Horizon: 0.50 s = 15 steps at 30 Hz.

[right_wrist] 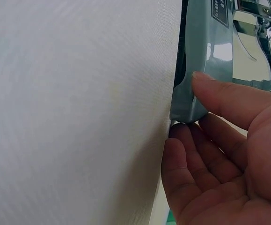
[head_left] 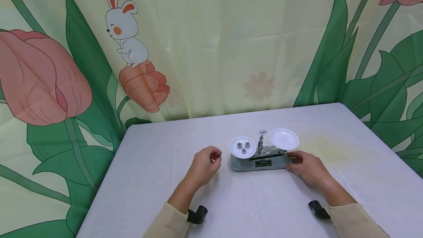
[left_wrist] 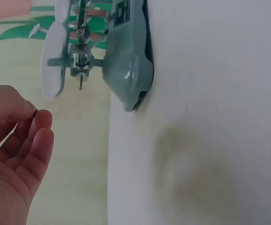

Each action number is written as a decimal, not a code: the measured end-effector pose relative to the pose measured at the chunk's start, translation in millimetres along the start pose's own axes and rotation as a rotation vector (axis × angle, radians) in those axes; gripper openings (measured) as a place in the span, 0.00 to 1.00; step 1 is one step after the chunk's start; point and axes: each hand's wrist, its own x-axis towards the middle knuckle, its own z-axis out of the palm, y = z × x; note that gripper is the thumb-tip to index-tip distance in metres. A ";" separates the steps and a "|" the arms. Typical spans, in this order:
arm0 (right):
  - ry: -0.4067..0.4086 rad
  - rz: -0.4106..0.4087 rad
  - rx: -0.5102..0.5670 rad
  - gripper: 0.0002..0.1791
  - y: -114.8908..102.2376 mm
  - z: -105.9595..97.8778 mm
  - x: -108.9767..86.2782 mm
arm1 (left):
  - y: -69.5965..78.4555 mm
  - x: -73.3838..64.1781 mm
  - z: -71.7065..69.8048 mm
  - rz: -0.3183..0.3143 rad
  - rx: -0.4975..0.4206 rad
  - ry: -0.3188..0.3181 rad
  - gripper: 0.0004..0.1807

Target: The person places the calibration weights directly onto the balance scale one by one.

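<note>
A grey-based balance scale (head_left: 262,163) stands on the table with two white pans. Three small metal nuts (head_left: 243,151) sit in the left pan (head_left: 234,152), which hangs lower than the bare right pan (head_left: 284,139). Just left of the scale, my left hand (head_left: 205,164) is raised above the table, apart from it. Between its thumb and finger it pinches a small, thin dark piece (left_wrist: 34,114), mostly hidden by the fingertips. My right hand (head_left: 308,168) grips the right end of the base (right_wrist: 191,101), thumb on the front and fingers curled around the end.
A white cloth covers the table (head_left: 158,157). Behind it hangs a curtain (head_left: 205,47) printed with tulips and a rabbit on a carrot. Black wrist camera mounts (head_left: 198,215) stick out beside both beige sleeves (head_left: 170,223).
</note>
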 end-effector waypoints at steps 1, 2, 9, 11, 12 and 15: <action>-0.001 -0.001 -0.001 0.32 0.0 -0.1 -0.1 | 0.7 0.6 -0.4 0.006 -0.008 0.005 0.05; -0.001 0.001 0.001 0.32 -0.1 0.1 -0.3 | 1.4 1.1 -0.8 0.013 -0.014 0.010 0.05; 0.004 -0.002 0.006 0.32 0.4 1.5 -1.1 | 7.9 10.1 -4.2 0.067 -0.058 0.039 0.04; 0.005 -0.006 0.006 0.31 0.7 1.6 -1.1 | 9.6 14.4 -5.0 0.065 -0.072 0.041 0.04; 0.006 -0.008 0.005 0.31 1.0 1.5 -1.0 | 10.2 16.7 -5.2 0.063 -0.076 0.040 0.04; 0.004 -0.010 0.004 0.31 1.5 1.0 -0.8 | 11.8 23.9 -5.3 0.057 -0.087 0.032 0.04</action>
